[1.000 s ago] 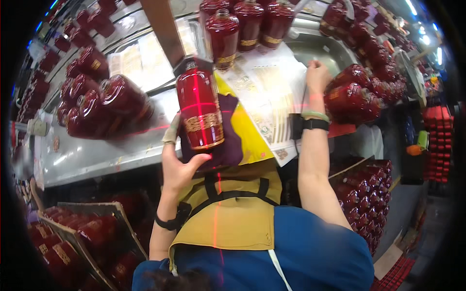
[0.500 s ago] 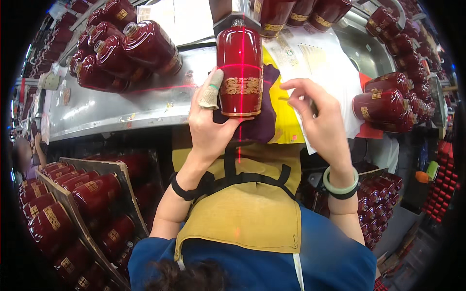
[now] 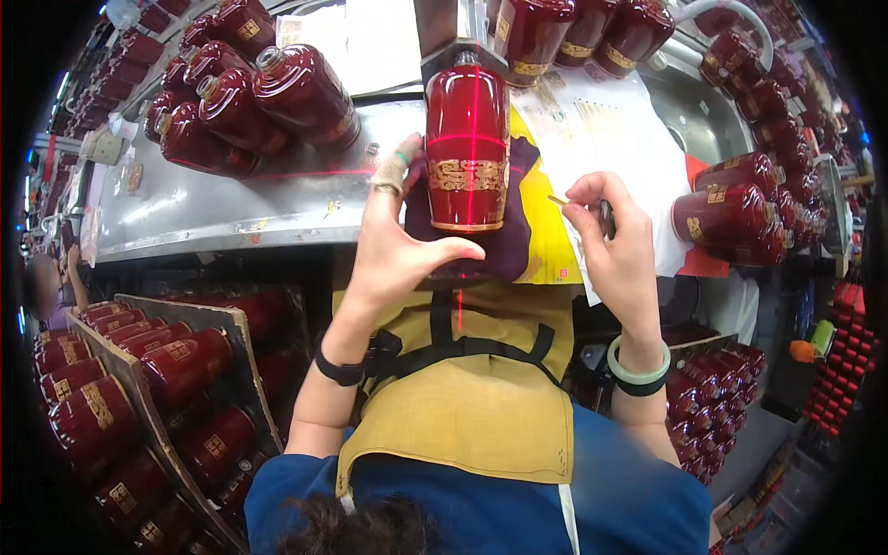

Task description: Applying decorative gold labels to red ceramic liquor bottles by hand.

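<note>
Centrally: one red ceramic bottle (image 3: 467,148) with a gold band, lying on a purple cloth (image 3: 504,245) over a yellow sheet (image 3: 548,242) on the steel workbench (image 3: 213,199), crossed by red laser lines. Left hand (image 3: 400,242) wraps its base, fingers closed around it. Right hand (image 3: 615,242) just beside, fingertips pinching a small strip (image 3: 558,199). More red bottles (image 3: 250,102) cluster behind left; crated bottles (image 3: 102,407) below.
</note>
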